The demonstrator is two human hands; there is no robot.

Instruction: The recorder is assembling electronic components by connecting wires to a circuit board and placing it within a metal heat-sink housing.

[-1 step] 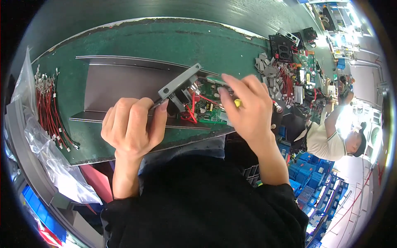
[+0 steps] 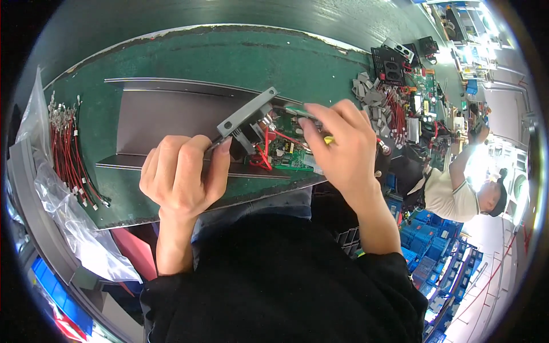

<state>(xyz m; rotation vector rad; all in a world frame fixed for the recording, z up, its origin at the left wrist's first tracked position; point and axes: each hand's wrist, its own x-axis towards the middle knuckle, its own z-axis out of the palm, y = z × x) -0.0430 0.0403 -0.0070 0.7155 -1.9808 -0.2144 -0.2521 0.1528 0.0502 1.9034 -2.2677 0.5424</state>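
The fingers (image 2: 171,166) of the left hand (image 2: 180,177) are curled into a loose fist at the near edge of the tabletop (image 2: 240,57), thumb and forefinger pinched on a thin metal tool (image 2: 216,143) whose tip points at the green circuit board (image 2: 286,150). Far to the left, a bundle of red wires (image 2: 71,151) with metal terminals lies on a clear plastic bag (image 2: 63,211) that hangs over the tabletop's edge. Between that bundle and the left hand, a long grey metal housing (image 2: 166,111) lies flat on the green mat, its raised rails running left to right. A grey plastic bracket (image 2: 246,113) slants across the housing, just above the left hand and touching the board's upper left corner. The board sits on the housing's right end, with red leads looping over it. The right hand (image 2: 343,148) covers the board's right side, its fingers pressed down on it and gripping a small yellow-tipped part (image 2: 328,139), mostly hidden. Further right lie loose grey brackets (image 2: 369,94), more circuit boards (image 2: 420,94) and black fans (image 2: 392,63). Beyond them another person (image 2: 457,191) in a pale shirt bends over blue bins (image 2: 420,257).
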